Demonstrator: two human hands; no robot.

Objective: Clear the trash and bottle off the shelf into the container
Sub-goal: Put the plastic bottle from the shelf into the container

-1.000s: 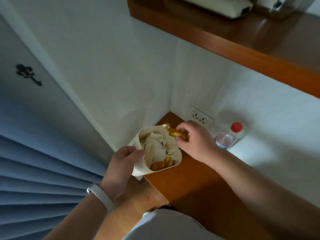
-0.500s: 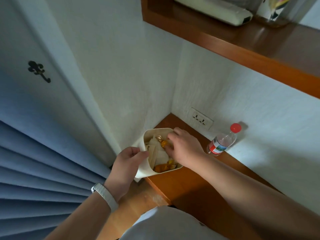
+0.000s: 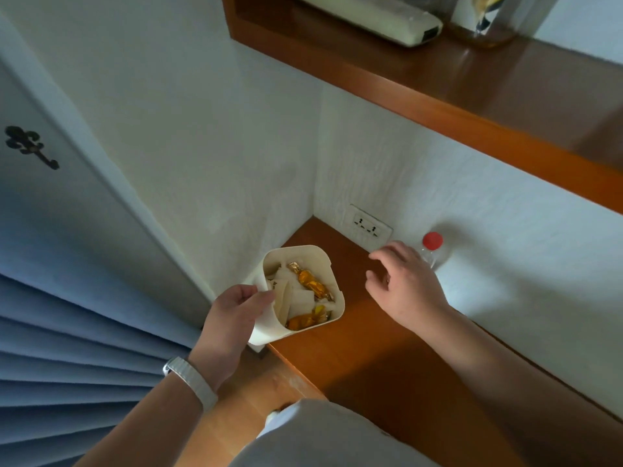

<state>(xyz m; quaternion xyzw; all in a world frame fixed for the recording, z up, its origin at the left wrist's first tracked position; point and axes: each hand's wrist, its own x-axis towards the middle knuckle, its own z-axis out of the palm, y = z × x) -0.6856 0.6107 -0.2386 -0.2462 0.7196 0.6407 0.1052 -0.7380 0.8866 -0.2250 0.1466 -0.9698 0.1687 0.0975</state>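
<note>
My left hand (image 3: 232, 311) grips the near wall of a cream plastic container (image 3: 323, 264), held at the left end of the low wooden shelf (image 3: 357, 335). Inside it lie white paper scraps and gold-orange candy wrappers (image 3: 310, 281). My right hand (image 3: 404, 284) hovers over the shelf to the right of the container, fingers spread and holding nothing. Just behind that hand stands a clear bottle with a red cap (image 3: 432, 240) against the white wall, its lower body hidden by my fingers.
A wall socket (image 3: 371, 225) sits in the corner above the shelf. An upper wooden shelf (image 3: 472, 106) overhangs, carrying a white device (image 3: 387, 18) and a glass jar (image 3: 485, 21). Blue curtain folds (image 3: 67, 358) hang at the left.
My right hand dropped a gold wrapper into the container, then moved out and right toward the bottle. The container stays in my left hand.
</note>
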